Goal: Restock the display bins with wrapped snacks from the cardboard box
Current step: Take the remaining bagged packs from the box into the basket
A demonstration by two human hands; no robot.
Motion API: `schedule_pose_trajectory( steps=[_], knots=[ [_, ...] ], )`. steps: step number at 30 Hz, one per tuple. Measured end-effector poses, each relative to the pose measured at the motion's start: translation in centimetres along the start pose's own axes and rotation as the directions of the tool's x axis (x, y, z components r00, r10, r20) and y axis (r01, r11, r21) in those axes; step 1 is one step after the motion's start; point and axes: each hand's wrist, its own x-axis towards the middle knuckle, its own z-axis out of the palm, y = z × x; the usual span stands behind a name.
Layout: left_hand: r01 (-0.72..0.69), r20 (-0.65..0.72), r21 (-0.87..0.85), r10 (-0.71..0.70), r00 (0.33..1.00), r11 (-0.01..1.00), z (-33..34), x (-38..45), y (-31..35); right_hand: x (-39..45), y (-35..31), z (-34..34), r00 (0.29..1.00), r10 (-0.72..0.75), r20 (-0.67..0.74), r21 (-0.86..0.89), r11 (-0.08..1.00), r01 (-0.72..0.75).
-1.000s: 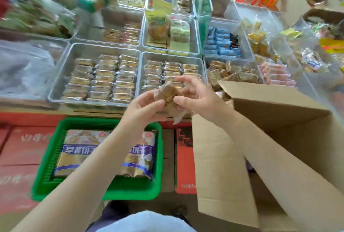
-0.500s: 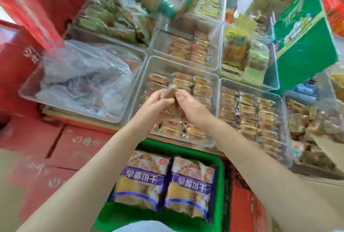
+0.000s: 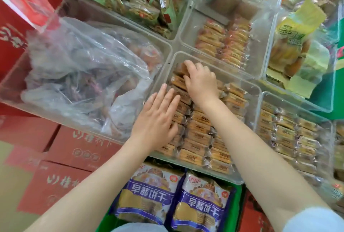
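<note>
Head view, only one. Clear rectangular plastic display bin point(image 3: 168, 68) in the middle, filled with rows of small brown snacks in clear film wrappers point(image 3: 199, 126), packed side by side on edge. Right hand point(image 3: 202, 81) is at the far left corner of that bin, fingers curled down over one brown wrapped snack point(image 3: 179, 69) at the top of the left row. Looks like it grips or tucks that piece in, but the fingertips hide the contact, so grip versus press is a guess. Left hand point(image 3: 155, 118) lies flat, fingers straight, resting on the left row of snacks lower down; it holds nothing and seems to steady the row.

Handling, judged: the pieces look light, with slick crinkly film, and the biscuit or cake inside is likely brittle, so don't squeeze. Best hold is a pinch on the two long flat faces or by the sealed wrapper ends. Rows are tight, so slide a piece in edge first while the other hand holds the gap open.

Cardboard box not in frame.

Around: second clear bin of similar snacks point(image 3: 290, 133) to the right, crumpled clear plastic bag point(image 3: 87, 75) in the left bin, green plastic basket point(image 3: 235, 205) below with purple-and-white biscuit packs point(image 3: 149, 192), red cartons point(image 3: 70, 150) lower left.
</note>
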Motion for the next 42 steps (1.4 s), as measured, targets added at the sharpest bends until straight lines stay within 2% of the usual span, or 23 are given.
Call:
schedule_pose_trajectory(
  steps=[3, 4, 6, 8, 9, 12, 15, 17, 20, 24, 29, 31, 33, 35, 37, 39, 41, 42],
  knots=[
    [-0.003, -0.014, 0.018, 0.003, 1.0, 1.0, 0.3, -0.1, -0.1, -1.3, -0.3, 1.6, 0.966, -0.068, -0.248, -0.125, 0.991, 0.038],
    [-0.005, -0.018, 0.016, 0.006, 1.0, 1.0, 0.4, 0.0, -0.1, -1.7, -0.5, 2.0, 0.956, -0.11, -0.273, -0.137, 0.988, 0.075],
    [-0.009, -0.013, 0.011, 0.009, 1.0, 1.0, 0.3, 0.1, -0.1, -2.4, -1.1, 2.4, 0.982, -0.139, -0.126, -0.044, 0.99, 0.135],
    [-0.006, -0.004, 0.009, 0.006, 1.0, 1.0, 0.0, 0.1, 0.0, -3.0, -1.5, 2.0, 0.994, -0.102, 0.035, 0.044, 0.994, 0.1],
    [-0.002, 0.003, -0.003, 0.002, 1.0, 1.0, -0.2, 0.0, 0.0, -3.2, -1.5, 1.4, 0.994, -0.085, 0.072, 0.068, 0.994, 0.08],
    [0.033, 0.067, -0.022, -0.031, 0.997, 0.999, -1.0, -0.3, 0.3, -5.1, -1.0, -1.6, 0.997, -0.071, 0.021, 0.17, 0.983, 0.066],
    [0.06, 0.173, 0.136, -0.083, 0.981, 0.989, -2.8, -0.3, 2.2, -9.9, 0.2, -4.9, 0.996, -0.031, -0.084, 0.276, 0.96, 0.053],
    [0.077, 0.137, 0.138, -0.096, 0.986, 0.987, -4.4, -0.7, 5.5, -14.2, 1.8, -7.2, 0.977, 0.059, -0.207, 0.333, 0.943, 0.013],
    [-0.018, -0.014, -0.07, 0.017, 1.0, 0.997, -6.7, -2.7, 12.6, -22.1, 5.9, -11.7, 0.889, 0.223, -0.399, 0.382, 0.922, -0.06],
    [-0.268, -0.069, -0.187, 0.259, 0.963, 0.945, -7.5, -6.5, 23.7, -33.7, 13.8, -16.7, 0.75, 0.406, -0.522, 0.42, 0.888, -0.188],
    [-0.462, -0.074, -0.286, 0.462, 0.884, 0.839, -6.1, -10.6, 39.5, -48.4, 24.2, -18.9, 0.54, 0.637, -0.55, 0.525, 0.767, -0.369],
    [-0.426, -0.022, -0.398, 0.456, 0.89, 0.813, -5.0, -12.6, 45.8, -53.5, 28.4, -18.6, 0.474, 0.729, -0.494, 0.609, 0.679, -0.409],
    [-0.296, 0.058, -0.524, 0.381, 0.923, 0.798, -3.3, -14.5, 51.1, -57.7, 32.4, -17.4, 0.45, 0.813, -0.369, 0.665, 0.569, -0.484],
    [-0.146, 0.168, -0.622, 0.313, 0.935, 0.769, -1.3, -16.0, 55.2, -60.6, 36.3, -15.3, 0.448, 0.883, -0.142, 0.718, 0.403, -0.568],
    [-0.028, 0.231, -0.697, 0.261, 0.937, 0.717, 0.6, -16.9, 57.8, -61.7, 39.7, -12.5, 0.412, 0.902, 0.132, 0.743, 0.185, -0.643],
    [0.035, 0.211, -0.754, 0.191, 0.959, 0.656, 1.9, -17.2, 59.2, -61.4, 42.3, -9.7, 0.355, 0.856, 0.375, 0.731, -0.038, -0.681],
    [0.054, 0.184, -0.768, 0.139, 0.973, 0.638, 2.5, -17.0, 59.5, -60.7, 43.6, -6.8, 0.316, 0.712, 0.627, 0.64, -0.238, -0.731],
    [0.06, 0.184, -0.765, 0.128, 0.975, 0.641, 2.5, -16.8, 59.5, -60.4, 43.5, -5.6, 0.294, 0.624, 0.724, 0.566, -0.295, -0.769]
  ],
)
